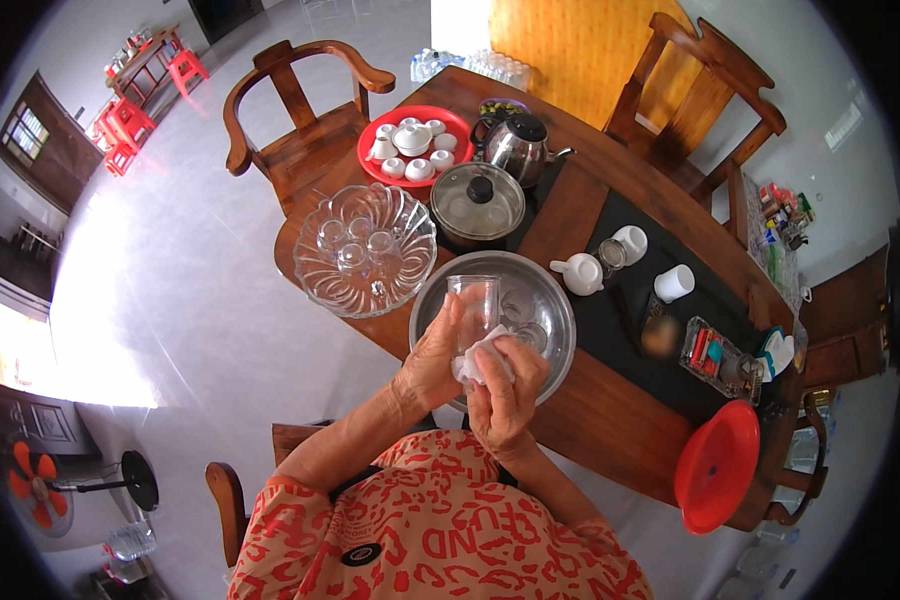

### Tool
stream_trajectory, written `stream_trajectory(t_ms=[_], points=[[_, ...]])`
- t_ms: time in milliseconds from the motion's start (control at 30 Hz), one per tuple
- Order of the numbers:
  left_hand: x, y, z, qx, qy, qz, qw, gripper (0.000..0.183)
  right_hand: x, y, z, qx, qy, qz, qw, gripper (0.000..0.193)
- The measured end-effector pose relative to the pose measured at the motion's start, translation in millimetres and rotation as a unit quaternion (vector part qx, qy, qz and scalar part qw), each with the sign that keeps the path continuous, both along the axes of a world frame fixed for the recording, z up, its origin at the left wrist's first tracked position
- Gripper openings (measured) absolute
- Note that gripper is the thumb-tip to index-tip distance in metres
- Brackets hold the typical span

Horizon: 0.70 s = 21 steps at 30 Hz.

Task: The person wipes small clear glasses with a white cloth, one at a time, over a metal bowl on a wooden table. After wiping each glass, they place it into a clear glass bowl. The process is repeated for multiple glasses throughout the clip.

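Note:
My left hand (433, 357) is closed around a clear drinking glass (475, 300), held above a wide steel basin (564, 345). In my right hand (510, 392) is a bunched white cloth or tissue (478, 366), pressed against the glass's lower end. More clear glass shows inside the basin, partly hidden behind my hands and the held glass. Left of the basin stands a fluted glass bowl (315, 282) with several small clear glasses (352, 256) in it.
Behind the basin are a lidded pot (477, 205), a steel kettle (518, 150) and a red tray (372, 165) of white teaware. To the right lie a white teapot (580, 273), white cups (675, 283), a clear tray (705, 365) and a red plastic basin (718, 470). Wooden chairs (295, 110) surround the table.

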<state>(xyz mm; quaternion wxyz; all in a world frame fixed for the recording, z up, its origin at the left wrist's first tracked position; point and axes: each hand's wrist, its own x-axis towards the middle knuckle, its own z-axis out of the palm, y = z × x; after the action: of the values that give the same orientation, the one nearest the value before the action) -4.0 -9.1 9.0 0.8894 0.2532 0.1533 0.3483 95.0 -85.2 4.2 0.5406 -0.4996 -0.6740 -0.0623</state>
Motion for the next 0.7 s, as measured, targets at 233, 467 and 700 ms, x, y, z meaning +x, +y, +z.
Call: stream_trajectory(t_ms=[233,467,700], points=[[7.8,-6.0,-9.8,-0.094,-0.032,-0.005,0.995,0.067,7.6,10.2,1.0,-0.114,0.239,0.023,0.964,0.029],[16.7,-8.1,-20.6,0.115,0.099,0.147,0.978,0.058,7.3,7.4,-12.4,-0.272,0.614,0.138,0.728,0.035],[18.9,-9.6,-10.7,0.193,0.214,0.242,0.926,0.046,-0.8,5.5,-2.0,-0.307,0.719,0.179,0.597,0.034]])
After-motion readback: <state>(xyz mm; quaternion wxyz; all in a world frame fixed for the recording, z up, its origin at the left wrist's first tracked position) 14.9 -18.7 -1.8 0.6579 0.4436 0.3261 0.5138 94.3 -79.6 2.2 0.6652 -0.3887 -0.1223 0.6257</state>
